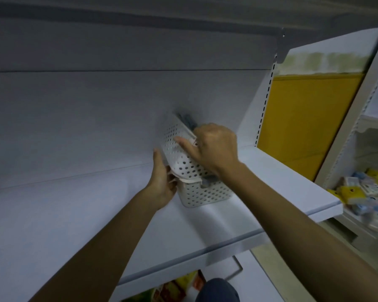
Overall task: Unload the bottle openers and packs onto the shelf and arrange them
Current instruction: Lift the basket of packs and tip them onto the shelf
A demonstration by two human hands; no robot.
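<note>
Fingers of left hand (162, 182) and right hand (214, 147) grip the rim of the tilted basket (178, 163)

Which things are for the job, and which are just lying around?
For the job: white basket, gripped by the left hand and right hand; dark items inside it; white shelf under it.
Just lying about: yellow and blue packets on the next shelf; colourful boxes on the shelf below; yellow panel.
</note>
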